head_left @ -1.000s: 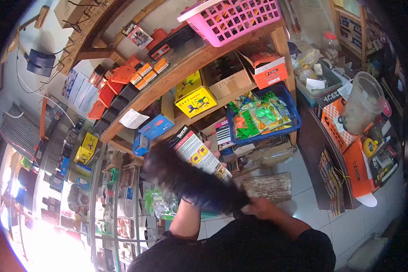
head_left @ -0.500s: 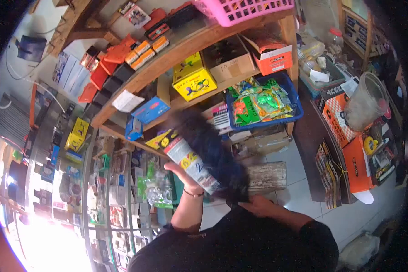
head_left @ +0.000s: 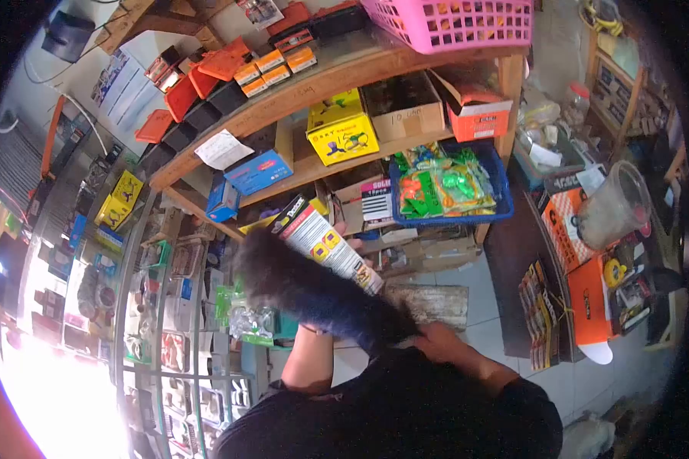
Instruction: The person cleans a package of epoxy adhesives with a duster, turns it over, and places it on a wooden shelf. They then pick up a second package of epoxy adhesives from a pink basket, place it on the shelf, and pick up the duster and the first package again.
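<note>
Left hand point(head_left: 354, 244), mostly hidden, fingers curled over far edge of box point(head_left: 323, 242), left of blue basket point(head_left: 503, 191); printed face apparently left clear that way. Right hand point(head_left: 441, 343), below basket, clenched round near end of duster point(head_left: 302, 283), seemingly leaving fluff free. Duster overlaps box.

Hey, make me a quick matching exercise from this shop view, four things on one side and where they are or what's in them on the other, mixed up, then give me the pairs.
Things:
1. Dark duster
2. Printed package
3. Pink basket
4. Blue basket

Places or states:
A. Holding colourful packets
B. In the left hand
C. On the upper wooden shelf
D. In the right hand

Pairs: 1-D, 2-B, 3-C, 4-A.
</note>
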The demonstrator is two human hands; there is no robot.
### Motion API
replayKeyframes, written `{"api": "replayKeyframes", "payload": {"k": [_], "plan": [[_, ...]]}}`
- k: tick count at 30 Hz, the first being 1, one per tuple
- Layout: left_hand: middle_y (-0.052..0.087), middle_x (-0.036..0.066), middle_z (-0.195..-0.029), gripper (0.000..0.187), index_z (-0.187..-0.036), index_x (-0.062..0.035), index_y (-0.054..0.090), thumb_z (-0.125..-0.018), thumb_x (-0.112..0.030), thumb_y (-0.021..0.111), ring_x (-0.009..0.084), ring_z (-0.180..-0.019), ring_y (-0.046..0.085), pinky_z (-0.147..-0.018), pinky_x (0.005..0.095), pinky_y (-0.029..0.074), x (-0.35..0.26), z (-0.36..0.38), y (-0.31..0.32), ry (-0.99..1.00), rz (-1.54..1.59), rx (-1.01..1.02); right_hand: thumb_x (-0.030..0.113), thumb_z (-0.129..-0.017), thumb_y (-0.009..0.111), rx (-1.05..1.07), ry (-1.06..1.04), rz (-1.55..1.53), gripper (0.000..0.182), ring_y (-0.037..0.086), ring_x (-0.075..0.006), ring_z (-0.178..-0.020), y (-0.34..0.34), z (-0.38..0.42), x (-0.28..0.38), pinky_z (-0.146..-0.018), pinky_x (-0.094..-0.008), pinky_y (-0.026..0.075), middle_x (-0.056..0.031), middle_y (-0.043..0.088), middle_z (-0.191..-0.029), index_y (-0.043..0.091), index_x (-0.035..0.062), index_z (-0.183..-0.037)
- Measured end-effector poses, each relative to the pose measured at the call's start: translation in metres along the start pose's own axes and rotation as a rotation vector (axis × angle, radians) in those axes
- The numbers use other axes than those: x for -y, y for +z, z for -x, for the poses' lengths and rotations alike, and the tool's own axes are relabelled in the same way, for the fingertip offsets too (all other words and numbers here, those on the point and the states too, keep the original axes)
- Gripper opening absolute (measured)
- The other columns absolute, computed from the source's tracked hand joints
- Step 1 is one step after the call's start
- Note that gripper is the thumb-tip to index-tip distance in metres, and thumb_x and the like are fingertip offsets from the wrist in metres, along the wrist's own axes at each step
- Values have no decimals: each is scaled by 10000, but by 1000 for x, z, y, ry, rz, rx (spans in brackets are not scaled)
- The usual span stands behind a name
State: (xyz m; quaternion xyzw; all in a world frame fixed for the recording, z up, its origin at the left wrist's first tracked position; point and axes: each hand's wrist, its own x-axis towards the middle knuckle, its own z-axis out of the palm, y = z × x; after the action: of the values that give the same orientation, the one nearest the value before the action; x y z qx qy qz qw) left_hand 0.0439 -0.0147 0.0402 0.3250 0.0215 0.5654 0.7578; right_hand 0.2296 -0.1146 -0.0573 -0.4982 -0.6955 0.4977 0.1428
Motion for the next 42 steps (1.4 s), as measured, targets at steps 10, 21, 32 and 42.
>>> {"api": "replayKeyframes", "payload": {"k": [10, 21, 32, 42], "plan": [[386, 201, -1265, 938, -1336, -62, 206, -707, -743, 345, 353, -1076, 463, -852, 478, 433, 5, 4, 6, 58, -116, -7, 417, -864, 425, 96, -12, 141, 493, 568, -410, -797, 15, 11, -10, -710, -463, 428, -260, 584, -818, 572, -53, -885], [514, 173, -1119, 806, -1299, -72, 296, -771, -681, 324, 334, -910, 556, -786, 475, 467, 7, 18, 1, 264, 174, -256, 364, -849, 456, -117, -19, 110, 430, 556, -421, -791, 14, 14, -13, -726, -480, 430, -267, 574, -802, 566, -49, -904], [451, 181, -1178, 1039, -1311, -16, 247, -637, -803, 319, 319, -1004, 504, -839, 444, 437, 18, 8, 5, 86, -144, -33, 362, -848, 448, -232, 5, 3, 420, 562, -417, -784, 24, 19, -50, -736, -475, 430, -265, 582, -815, 574, -30, -929], [318, 175, -1315, 968, -1346, -86, 197, -669, -747, 402, 377, -1094, 432, -901, 521, 386, 15, -3, 0, 45, -119, 132, 320, -826, 491, -136, -23, -12, 408, 557, -381, -889, 7, 13, -27, -771, -429, 424, -269, 571, -936, 548, -48, -994]]}}
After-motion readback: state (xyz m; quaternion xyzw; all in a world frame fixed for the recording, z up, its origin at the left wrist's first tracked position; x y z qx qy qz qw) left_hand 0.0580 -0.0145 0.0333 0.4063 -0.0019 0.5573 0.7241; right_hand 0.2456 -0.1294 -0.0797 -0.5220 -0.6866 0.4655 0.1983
